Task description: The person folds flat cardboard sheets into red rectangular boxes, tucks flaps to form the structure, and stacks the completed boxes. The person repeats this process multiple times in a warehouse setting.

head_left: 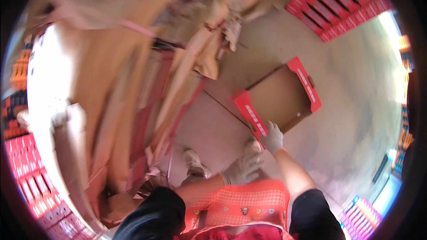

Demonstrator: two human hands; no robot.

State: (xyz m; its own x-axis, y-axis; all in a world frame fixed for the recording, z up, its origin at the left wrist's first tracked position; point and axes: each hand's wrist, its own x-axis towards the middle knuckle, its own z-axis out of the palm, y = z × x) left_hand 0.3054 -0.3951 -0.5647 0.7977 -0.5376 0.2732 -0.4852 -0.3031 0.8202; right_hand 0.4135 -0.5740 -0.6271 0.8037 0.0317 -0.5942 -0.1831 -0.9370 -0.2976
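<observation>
An open cardboard tray with brown insides and red end panels is tilted in front of me to the right. My right hand, in a pale glove, grips the near corner of its red end panel, thumb and fingers closed round the edge. Close to my body, over the red checked apron, my left hand is gloved too and smeared by motion. Its fingers look stretched out toward the right, with nothing seen in them.
Flattened cardboard is heaped along my left, some pieces with red edges. Stacked red cartons stand at the far right, more red boxes at the left rim. My shoes are on the concrete floor.
</observation>
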